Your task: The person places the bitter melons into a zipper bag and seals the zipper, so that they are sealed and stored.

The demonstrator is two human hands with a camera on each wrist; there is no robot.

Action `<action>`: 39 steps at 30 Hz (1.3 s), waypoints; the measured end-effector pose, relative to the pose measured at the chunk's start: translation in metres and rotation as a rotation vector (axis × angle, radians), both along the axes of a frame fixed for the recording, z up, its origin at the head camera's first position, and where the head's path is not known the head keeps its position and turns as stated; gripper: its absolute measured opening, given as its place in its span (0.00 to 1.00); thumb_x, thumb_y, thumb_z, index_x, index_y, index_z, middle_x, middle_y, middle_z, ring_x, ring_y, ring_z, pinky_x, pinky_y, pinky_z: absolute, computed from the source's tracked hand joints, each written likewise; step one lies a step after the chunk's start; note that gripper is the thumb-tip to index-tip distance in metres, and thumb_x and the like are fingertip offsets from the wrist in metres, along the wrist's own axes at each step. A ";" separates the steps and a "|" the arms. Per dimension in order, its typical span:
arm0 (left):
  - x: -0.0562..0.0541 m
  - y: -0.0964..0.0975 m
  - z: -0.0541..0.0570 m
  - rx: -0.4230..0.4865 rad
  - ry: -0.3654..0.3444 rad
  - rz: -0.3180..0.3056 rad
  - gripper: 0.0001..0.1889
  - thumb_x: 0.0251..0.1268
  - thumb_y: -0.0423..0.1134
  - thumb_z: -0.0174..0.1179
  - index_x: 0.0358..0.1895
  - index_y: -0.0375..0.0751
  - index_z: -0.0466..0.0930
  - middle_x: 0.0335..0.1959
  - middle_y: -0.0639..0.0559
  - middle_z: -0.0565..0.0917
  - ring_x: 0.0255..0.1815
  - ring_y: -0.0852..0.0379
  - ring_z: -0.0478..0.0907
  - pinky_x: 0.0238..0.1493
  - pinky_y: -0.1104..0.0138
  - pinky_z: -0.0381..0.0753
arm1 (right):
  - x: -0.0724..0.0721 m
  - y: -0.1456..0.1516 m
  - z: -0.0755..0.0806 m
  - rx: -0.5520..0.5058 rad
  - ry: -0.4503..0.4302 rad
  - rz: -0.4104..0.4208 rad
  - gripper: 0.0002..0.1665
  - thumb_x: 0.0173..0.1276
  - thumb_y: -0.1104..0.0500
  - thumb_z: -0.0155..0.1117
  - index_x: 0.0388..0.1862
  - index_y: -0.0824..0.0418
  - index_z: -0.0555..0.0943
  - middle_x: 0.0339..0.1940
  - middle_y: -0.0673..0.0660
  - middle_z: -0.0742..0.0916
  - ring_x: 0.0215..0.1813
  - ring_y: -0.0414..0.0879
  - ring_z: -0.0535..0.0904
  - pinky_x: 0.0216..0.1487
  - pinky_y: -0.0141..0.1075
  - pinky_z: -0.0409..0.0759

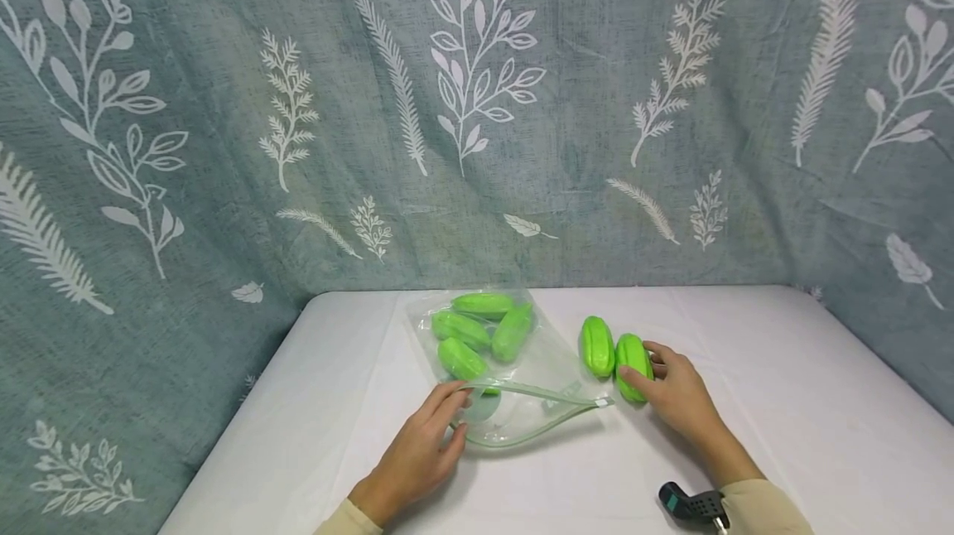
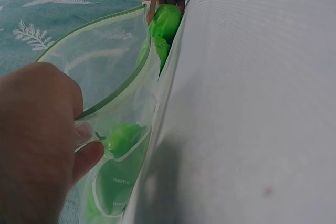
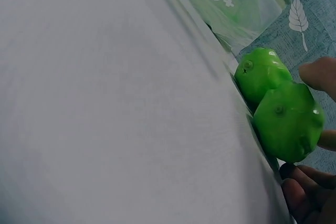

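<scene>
A clear zip bag (image 1: 547, 359) with a green zip edge lies on the table, its mouth gaping toward me. Several bright green, ridged, cucumber-like vegetables (image 1: 460, 330) are inside it. My left hand (image 1: 421, 444) pinches the left end of the bag's mouth. To the right of the bag, two more such vegetables lie side by side, touching. My right hand (image 1: 674, 390) holds the right-hand vegetable (image 1: 632, 357), thumb on one side and fingers curled at the other. The other loose vegetable (image 1: 597, 346) stands between it and the bag.
A white cloth covers the table (image 1: 805, 402). Behind it and at the sides hangs a blue-green curtain (image 1: 596, 104) with white leaf prints. A black wrist device (image 1: 693, 504) is strapped at my right sleeve.
</scene>
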State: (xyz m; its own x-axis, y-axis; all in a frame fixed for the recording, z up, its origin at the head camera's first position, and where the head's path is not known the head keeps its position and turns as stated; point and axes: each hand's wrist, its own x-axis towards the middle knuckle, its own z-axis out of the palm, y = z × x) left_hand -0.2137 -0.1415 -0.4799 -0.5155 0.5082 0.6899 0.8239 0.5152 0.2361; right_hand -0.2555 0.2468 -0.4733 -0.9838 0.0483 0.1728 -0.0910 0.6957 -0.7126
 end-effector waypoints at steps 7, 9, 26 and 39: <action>0.001 0.001 0.002 -0.008 -0.042 0.016 0.25 0.59 0.25 0.64 0.62 0.33 0.74 0.59 0.51 0.75 0.56 0.58 0.78 0.56 0.76 0.76 | -0.001 0.000 -0.001 0.026 -0.016 -0.005 0.55 0.68 0.37 0.65 0.75 0.75 0.58 0.63 0.77 0.73 0.62 0.69 0.74 0.58 0.61 0.76; 0.001 0.001 0.002 -0.008 -0.047 0.017 0.25 0.59 0.25 0.64 0.62 0.34 0.74 0.59 0.51 0.75 0.56 0.59 0.78 0.57 0.76 0.76 | -0.001 0.000 -0.001 0.030 -0.018 -0.001 0.56 0.67 0.37 0.66 0.75 0.75 0.58 0.63 0.77 0.73 0.62 0.69 0.74 0.58 0.61 0.76; 0.001 0.001 -0.002 0.011 -0.036 0.014 0.25 0.58 0.26 0.65 0.61 0.33 0.74 0.61 0.50 0.74 0.53 0.58 0.79 0.53 0.72 0.80 | 0.001 0.003 -0.003 0.018 -0.012 -0.009 0.53 0.68 0.41 0.67 0.76 0.73 0.57 0.65 0.76 0.74 0.62 0.67 0.74 0.58 0.59 0.77; 0.000 0.000 -0.001 0.018 -0.026 -0.003 0.25 0.59 0.26 0.64 0.62 0.32 0.74 0.62 0.49 0.73 0.52 0.57 0.80 0.50 0.72 0.81 | 0.001 0.009 0.000 -0.067 -0.007 -0.072 0.50 0.71 0.42 0.63 0.77 0.71 0.57 0.68 0.77 0.70 0.62 0.69 0.74 0.55 0.55 0.80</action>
